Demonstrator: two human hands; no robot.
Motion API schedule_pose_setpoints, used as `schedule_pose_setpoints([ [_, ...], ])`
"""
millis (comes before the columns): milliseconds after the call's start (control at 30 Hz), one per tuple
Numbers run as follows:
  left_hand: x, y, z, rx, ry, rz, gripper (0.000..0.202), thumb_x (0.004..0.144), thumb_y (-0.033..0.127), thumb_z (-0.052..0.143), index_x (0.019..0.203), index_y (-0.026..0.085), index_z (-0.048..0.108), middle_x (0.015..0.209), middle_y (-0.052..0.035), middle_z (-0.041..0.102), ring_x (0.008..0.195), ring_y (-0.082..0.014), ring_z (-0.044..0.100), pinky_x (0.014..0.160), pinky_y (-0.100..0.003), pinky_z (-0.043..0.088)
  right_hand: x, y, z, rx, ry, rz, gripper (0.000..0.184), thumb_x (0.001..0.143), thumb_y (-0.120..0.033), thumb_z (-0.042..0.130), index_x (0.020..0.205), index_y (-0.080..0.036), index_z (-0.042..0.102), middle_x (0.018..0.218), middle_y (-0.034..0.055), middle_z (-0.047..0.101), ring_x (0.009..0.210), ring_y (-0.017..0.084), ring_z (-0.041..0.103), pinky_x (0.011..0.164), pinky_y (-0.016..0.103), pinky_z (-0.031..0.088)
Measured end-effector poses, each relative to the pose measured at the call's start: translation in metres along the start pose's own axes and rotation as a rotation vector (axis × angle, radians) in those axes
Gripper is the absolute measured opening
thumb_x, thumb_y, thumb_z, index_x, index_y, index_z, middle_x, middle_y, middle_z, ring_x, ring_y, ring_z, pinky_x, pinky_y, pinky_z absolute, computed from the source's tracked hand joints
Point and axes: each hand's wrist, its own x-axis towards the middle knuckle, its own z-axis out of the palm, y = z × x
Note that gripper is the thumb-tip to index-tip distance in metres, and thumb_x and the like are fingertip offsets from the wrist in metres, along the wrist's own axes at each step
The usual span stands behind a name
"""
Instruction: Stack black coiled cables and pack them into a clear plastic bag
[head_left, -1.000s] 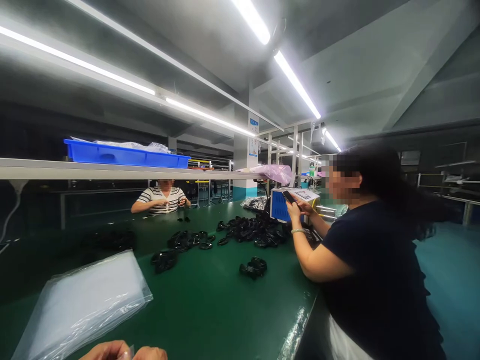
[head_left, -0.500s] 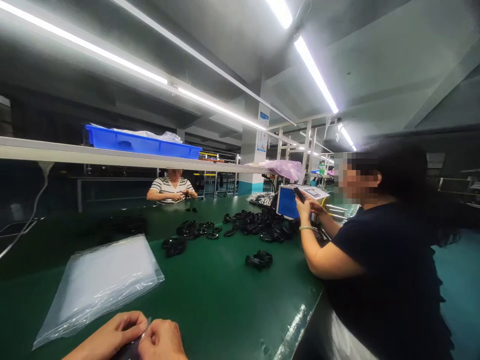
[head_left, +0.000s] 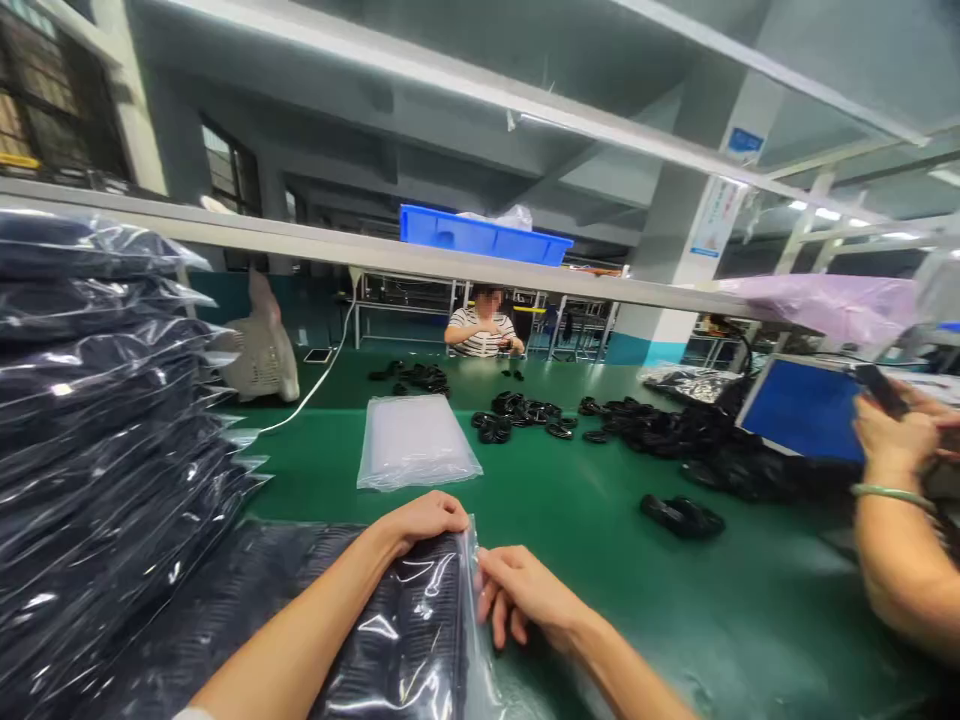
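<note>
A clear plastic bag (head_left: 375, 640) filled with rows of dark ribbed pieces lies flat on the green table in front of me. My left hand (head_left: 431, 518) rests over its far right corner, fingers closed on the edge of the plastic. On the bag's right side, my right hand (head_left: 525, 590) pinches the loose clear edge between thumb and forefinger, its other fingers hanging curled. Beyond my hands sits a pack of clear empty bags (head_left: 416, 440). At my left rises a tall stack of filled bags (head_left: 97, 420).
Black looped parts (head_left: 660, 425) lie in heaps across the table, a small bunch (head_left: 682, 515) nearer me. At right, a co-worker's hand (head_left: 892, 430) holds a phone near a blue-and-white box (head_left: 799, 405). Another person (head_left: 484, 325) sits opposite. A shelf with a blue tray (head_left: 480, 238) spans above.
My view has swung left and down, bringing the filled bag and the stack into sight. Both hands stay at the bag's edge, the right one now lower along it and farther from the left.
</note>
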Motion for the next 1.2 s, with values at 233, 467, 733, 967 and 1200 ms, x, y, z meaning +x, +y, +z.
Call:
schedule_pose_setpoints([
  [233, 0.001, -0.005, 0.000, 0.048, 0.015, -0.015, 0.019, 0.081, 0.028, 0.059, 0.070, 0.013, 0.057, 0.059, 0.0060, 0.053, 0.048, -0.0063, 0.046, 0.050, -0.021, 0.039, -0.008, -0.004, 0.010, -0.069, -0.137, 0.065, 0.045, 0.081, -0.053, 0.046, 0.058, -0.015, 0.049, 0.049, 0.0011, 0.058, 0.033, 0.005, 0.051, 0.030, 0.016, 0.015],
  [467, 0.002, -0.004, -0.001, 0.073, 0.017, -0.047, 0.020, 0.081, 0.030, 0.059, 0.070, 0.013, 0.058, 0.060, 0.0059, 0.054, 0.050, -0.0071, 0.048, 0.052, -0.022, 0.041, -0.002, 0.000, 0.013, 0.012, -0.118, 0.041, 0.036, 0.082, -0.049, 0.048, 0.070, -0.015, 0.049, 0.053, -0.0003, 0.060, 0.034, 0.005, 0.053, 0.030, 0.016, 0.012],
  [733, 0.006, -0.001, -0.002, 0.070, -0.023, -0.094, 0.012, 0.076, 0.022, 0.062, 0.068, 0.013, 0.059, 0.056, 0.0068, 0.052, 0.047, -0.0067, 0.045, 0.051, -0.022, 0.037, 0.006, -0.003, 0.012, -0.008, -0.101, 0.045, 0.029, 0.085, -0.045, 0.041, 0.076, -0.018, 0.045, 0.049, -0.0023, 0.058, 0.033, 0.006, 0.054, 0.030, 0.016, 0.010],
  [967, 0.004, 0.005, 0.001, 0.094, -0.049, -0.118, 0.018, 0.080, 0.025, 0.059, 0.066, 0.014, 0.056, 0.054, 0.0078, 0.049, 0.045, -0.0062, 0.043, 0.048, -0.021, 0.035, 0.010, -0.003, 0.020, 0.053, 0.080, 0.009, 0.019, 0.076, -0.034, 0.047, 0.065, -0.019, 0.042, 0.038, -0.0058, 0.049, 0.028, 0.004, 0.044, 0.031, 0.018, 0.005],
  [1200, 0.002, 0.008, 0.002, 0.152, -0.070, -0.141, 0.022, 0.084, 0.030, 0.056, 0.069, 0.013, 0.054, 0.055, 0.0082, 0.046, 0.042, -0.0044, 0.039, 0.043, -0.018, 0.033, 0.010, -0.002, 0.024, 0.058, 0.150, 0.006, 0.025, 0.074, -0.042, 0.046, 0.064, -0.020, 0.040, 0.034, -0.0063, 0.047, 0.024, 0.005, 0.038, 0.028, 0.018, 0.004],
])
